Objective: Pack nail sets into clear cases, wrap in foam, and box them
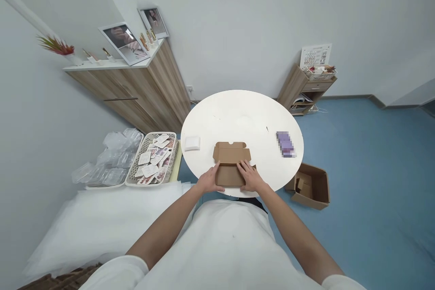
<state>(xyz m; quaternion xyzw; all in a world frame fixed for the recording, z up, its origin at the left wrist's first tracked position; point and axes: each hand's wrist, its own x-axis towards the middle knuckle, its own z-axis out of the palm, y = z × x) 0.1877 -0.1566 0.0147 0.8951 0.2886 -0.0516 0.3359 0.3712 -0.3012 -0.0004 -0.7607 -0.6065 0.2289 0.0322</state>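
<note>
Carton (230, 176) seems mid-folding, left hand (209, 179) and right hand (251, 176) half-curled holding its ends, open lid (232, 153) probably needing folding next.

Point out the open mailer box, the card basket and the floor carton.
Open mailer box (232, 156), head view: lid's inner face.
Card basket (133, 168), head view: perforated side wall.
Floor carton (316, 186), head view: bare inside surface.

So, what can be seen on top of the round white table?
The white table holds a flat white stack, an open brown box between the left hand and right hand, and a blurred purple item. Whatever lies beneath these is covered.
</note>
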